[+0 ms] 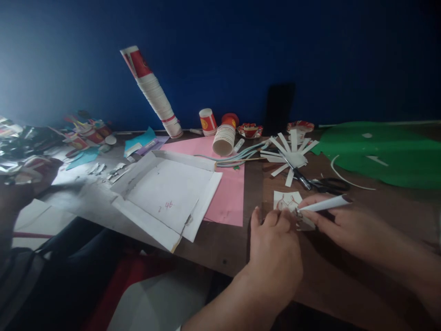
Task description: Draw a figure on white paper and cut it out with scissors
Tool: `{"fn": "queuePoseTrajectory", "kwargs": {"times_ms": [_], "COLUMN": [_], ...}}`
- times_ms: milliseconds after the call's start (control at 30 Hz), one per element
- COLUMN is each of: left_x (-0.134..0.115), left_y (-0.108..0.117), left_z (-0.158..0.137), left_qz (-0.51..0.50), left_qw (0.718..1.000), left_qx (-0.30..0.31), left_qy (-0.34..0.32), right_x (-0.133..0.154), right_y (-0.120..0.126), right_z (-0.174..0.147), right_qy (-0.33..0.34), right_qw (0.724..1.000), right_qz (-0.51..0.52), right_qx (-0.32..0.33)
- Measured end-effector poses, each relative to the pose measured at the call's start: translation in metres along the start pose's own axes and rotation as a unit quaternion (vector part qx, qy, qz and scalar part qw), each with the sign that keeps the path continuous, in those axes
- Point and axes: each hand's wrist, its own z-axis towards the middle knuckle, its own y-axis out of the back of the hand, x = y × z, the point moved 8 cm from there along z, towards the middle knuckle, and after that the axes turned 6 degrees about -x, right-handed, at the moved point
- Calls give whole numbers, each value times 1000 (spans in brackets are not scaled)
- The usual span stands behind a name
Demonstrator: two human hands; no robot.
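A small white piece of paper (280, 198) with a brownish line drawing lies on the brown table. My left hand (275, 243) rests on its near-left edge, palm down, fingers a little apart and holding nothing. A white pen (325, 203) is pinched in my right hand (330, 220); its tip points down at the drawing. My fingers cover part of the paper. Just beyond it lie dark-handled scissors (332, 185), their blades over white paper strips (292, 149) fanned out from a centre.
Left of my hands, an open white box lid (165, 188) overlaps a pink sheet (232, 202). A tall leaning stack of paper cups (156, 99), more cups (223, 140) and pale cables (241, 154) stand behind. Green sheet (386, 154) at right; another person's hand (37, 172) at far left.
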Motion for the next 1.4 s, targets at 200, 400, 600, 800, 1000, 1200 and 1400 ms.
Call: {"fn": "queuePoseTrajectory", "kwargs": {"times_ms": [200, 400, 600, 800, 1000, 1200, 1400], "left_x": [0, 0, 1, 1, 1, 0, 1], "left_y": [2, 3, 3, 1, 1, -1, 0], "left_z": [0, 1, 1, 2, 1, 0, -2], "left_qz": [-15, -28, -27, -19, -16, -5, -20], "left_qw": [1000, 999, 999, 1000, 1000, 1000, 999], "left_qx": [-10, -18, -13, -5, -8, -13, -43], "left_qy": [6, 7, 13, 10, 7, 1, -12], "right_x": [-2, 2, 5, 3, 0, -17, -23], "right_y": [-4, -2, -4, -4, -5, 24, 34], "right_z": [0, 1, -1, -1, -2, -1, 1], "right_qy": [-12, -18, -4, -9, -36, -147, -145], "right_qw": [1000, 999, 999, 999, 998, 985, 980], "right_qz": [0, 17, 14, 7, 34, 59, 23], "right_qx": [21, 26, 43, 38, 45, -69, -131]}}
